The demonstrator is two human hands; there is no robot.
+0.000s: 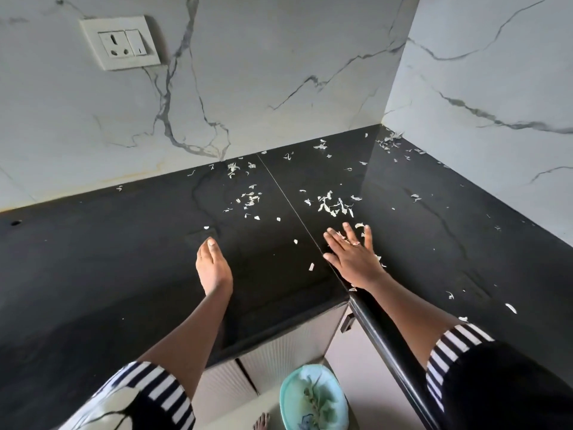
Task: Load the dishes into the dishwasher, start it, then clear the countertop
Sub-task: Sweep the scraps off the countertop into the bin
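Black countertop (93,259) is touched by the right hand (353,256), spread flat among pale scraps (335,206); the left hand (214,268) is held edgewise, fingers together.

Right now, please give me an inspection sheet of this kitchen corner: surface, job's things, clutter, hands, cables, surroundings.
Surface: black countertop, glossy, fitted into a corner.
Job's things: pale scraps scattered over it; green bin below, scraps inside.
Clutter: nothing seen.
Hands: left hand on its edge, fingers straight; right hand flat, fingers spread, among scraps.
Cables: nothing seen.
Surroundings: marble walls, socket, cabinets underneath.
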